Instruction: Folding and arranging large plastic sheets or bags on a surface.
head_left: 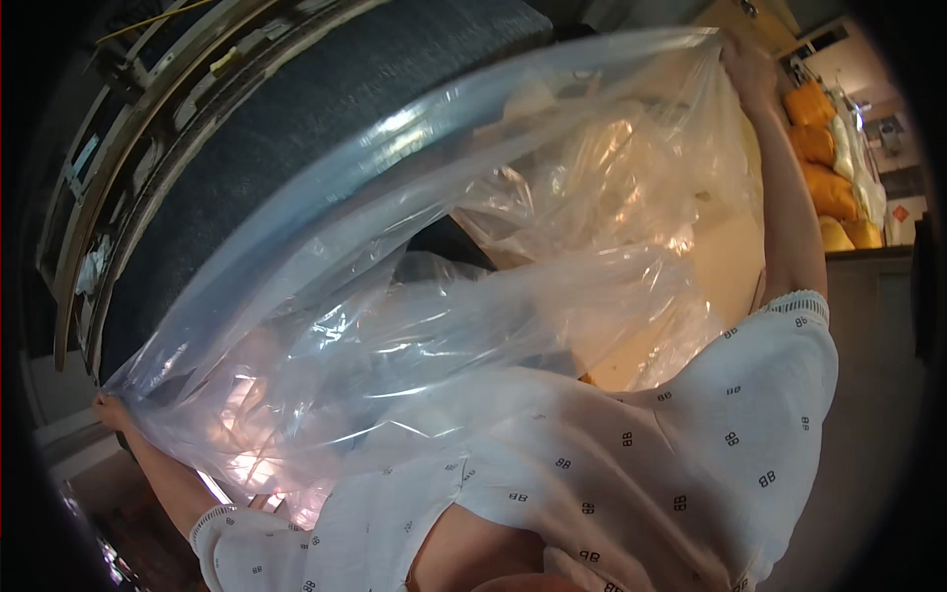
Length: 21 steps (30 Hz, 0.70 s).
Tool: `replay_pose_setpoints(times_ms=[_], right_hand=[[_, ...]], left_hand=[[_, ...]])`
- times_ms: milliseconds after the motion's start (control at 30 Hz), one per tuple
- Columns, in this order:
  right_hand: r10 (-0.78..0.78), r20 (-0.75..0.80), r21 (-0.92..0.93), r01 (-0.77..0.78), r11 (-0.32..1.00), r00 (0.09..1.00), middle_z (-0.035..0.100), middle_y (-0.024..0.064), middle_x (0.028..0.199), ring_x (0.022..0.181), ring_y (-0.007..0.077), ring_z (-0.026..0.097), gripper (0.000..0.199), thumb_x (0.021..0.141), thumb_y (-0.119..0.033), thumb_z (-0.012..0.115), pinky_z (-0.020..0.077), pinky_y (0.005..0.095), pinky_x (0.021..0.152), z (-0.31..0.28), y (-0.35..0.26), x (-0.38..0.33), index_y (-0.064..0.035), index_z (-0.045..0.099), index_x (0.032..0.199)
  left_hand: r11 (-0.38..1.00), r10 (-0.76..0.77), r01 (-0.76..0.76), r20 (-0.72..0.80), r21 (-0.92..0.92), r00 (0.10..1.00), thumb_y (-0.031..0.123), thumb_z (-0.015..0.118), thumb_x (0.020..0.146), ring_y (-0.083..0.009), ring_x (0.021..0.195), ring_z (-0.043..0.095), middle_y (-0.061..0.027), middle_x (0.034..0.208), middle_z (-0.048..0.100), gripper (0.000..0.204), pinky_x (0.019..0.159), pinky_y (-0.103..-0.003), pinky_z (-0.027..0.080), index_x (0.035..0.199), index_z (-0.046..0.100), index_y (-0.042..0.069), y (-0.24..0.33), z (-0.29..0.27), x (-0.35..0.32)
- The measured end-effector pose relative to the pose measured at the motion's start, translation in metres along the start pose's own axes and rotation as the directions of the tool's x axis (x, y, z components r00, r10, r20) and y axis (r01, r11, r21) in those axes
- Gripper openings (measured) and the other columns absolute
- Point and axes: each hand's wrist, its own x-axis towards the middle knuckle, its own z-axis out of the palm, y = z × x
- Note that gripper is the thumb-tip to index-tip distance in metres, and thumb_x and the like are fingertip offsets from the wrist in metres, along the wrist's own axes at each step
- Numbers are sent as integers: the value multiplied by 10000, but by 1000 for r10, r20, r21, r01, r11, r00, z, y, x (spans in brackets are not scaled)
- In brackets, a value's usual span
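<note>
A large, clear plastic bag is stretched wide between my two hands, creased and shiny, with its far edge pulled into a long curve. My left hand, low at the far left, is closed on one end of that edge. At the upper right my right hand grips the other end, with the arm reaching far out. Loose folds hang toward my body. Through the film a tan surface shows on the right, and a dark patch near the middle.
Beyond the bag lies a dark grey, cloth-like surface. Curved-looking rails of a frame run along its left side. Orange and yellow stuffed sacks are stacked at the right back, beside a pale wall.
</note>
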Motion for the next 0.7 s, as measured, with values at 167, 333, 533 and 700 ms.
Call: replay_pose_setpoints(times_ms=[167,333,533,700], right_hand=[[114,-545,739,412,532,830,533,273,1020,866,353,561,420,873,-216,477,462,426,740,-95,-154,101,36,386,1197],[-582,-356,298,679,670,731,638,166,912,890,322,604,441,876,-453,426,461,405,790,68,-219,26,-92,613,1050],[-322,737,193,271,943,594,461,201,1259,1139,340,446,552,879,-520,395,373,399,925,38,-290,28,-108,493,1233],[-512,64,514,412,752,856,389,171,1353,1274,336,326,604,880,-526,383,252,377,1051,162,-327,17,-129,392,1336]], left_hand=[[985,-173,174,-54,9,983,282,484,862,-360,960,555,-178,1037,596,325,839,-414,412,1045,576,31,-30,-30,-18],[987,-80,74,-37,-141,996,251,479,870,-370,932,557,-190,993,600,299,810,-420,422,1010,560,-1,-24,-42,-59],[940,37,-81,136,330,990,279,425,896,-426,920,543,-271,948,570,316,778,-469,421,970,545,-4,-97,-48,-39],[610,293,-363,225,704,929,239,428,894,-317,878,589,-190,1002,593,289,755,-430,465,1061,554,40,-145,-60,5]])
